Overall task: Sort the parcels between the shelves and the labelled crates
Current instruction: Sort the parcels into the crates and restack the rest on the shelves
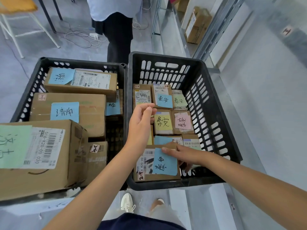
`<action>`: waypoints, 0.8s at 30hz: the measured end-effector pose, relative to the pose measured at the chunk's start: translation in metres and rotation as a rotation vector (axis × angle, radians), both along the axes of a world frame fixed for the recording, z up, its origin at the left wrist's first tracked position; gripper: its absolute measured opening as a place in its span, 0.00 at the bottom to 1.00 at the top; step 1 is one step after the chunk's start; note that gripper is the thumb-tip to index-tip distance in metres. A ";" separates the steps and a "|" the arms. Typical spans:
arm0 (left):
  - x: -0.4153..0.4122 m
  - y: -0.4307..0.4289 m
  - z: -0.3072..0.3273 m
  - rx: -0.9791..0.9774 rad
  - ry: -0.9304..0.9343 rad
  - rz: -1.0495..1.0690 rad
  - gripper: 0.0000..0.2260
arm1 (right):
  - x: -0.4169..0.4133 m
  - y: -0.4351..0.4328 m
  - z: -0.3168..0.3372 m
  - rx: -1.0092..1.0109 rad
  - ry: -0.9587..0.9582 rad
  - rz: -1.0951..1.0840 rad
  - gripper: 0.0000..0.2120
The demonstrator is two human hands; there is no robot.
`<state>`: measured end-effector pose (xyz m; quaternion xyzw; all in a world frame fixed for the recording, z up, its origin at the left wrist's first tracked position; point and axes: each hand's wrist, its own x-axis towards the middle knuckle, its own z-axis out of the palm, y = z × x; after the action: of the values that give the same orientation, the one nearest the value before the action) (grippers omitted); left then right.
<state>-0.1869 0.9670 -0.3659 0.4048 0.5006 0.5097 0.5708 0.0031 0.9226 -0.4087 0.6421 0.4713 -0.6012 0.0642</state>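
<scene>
Two black crates stand side by side. The right crate (216,100) holds several small cardboard parcels with coloured handwritten notes. At its near end lies a flat parcel with a blue note (159,163). My right hand (181,154) grips that parcel's far right corner, thumb on top and fingers curled down its side. My left hand (141,123) hovers over the crate's left side with fingers loosely bent and nothing in it. The left crate (33,80) is packed with larger brown boxes, among them one with a blue note (68,110) and a big one with a green note (41,155).
Another person (116,27) stands just behind the crates. Metal shelving (207,39) runs along the right, with a brown box (197,25) on a low shelf. Cables (83,37) lie on the floor by a white chair (25,30) at the far left. My shoes (127,203) show below.
</scene>
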 end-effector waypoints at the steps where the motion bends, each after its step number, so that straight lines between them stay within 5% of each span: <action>1: 0.000 0.000 -0.001 0.002 0.002 -0.004 0.09 | 0.000 0.003 0.003 0.000 -0.023 0.044 0.29; 7: 0.003 -0.001 -0.001 0.038 0.089 -0.091 0.08 | 0.009 0.017 0.031 0.195 -0.250 0.184 0.47; 13: 0.006 0.004 0.017 0.141 0.366 -0.256 0.11 | 0.020 0.024 0.082 0.633 -0.300 0.035 0.25; 19: 0.030 0.008 0.059 0.474 0.808 -0.469 0.16 | 0.039 0.008 0.138 0.981 -0.481 -0.010 0.25; 24: 0.059 -0.008 0.098 0.566 0.896 -0.589 0.22 | 0.058 -0.018 0.184 1.118 -0.540 -0.075 0.24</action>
<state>-0.1274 0.9586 -0.2684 0.8376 0.4041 0.2234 0.2920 0.0610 0.9043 -0.2251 0.7242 0.6590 -0.0817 -0.1859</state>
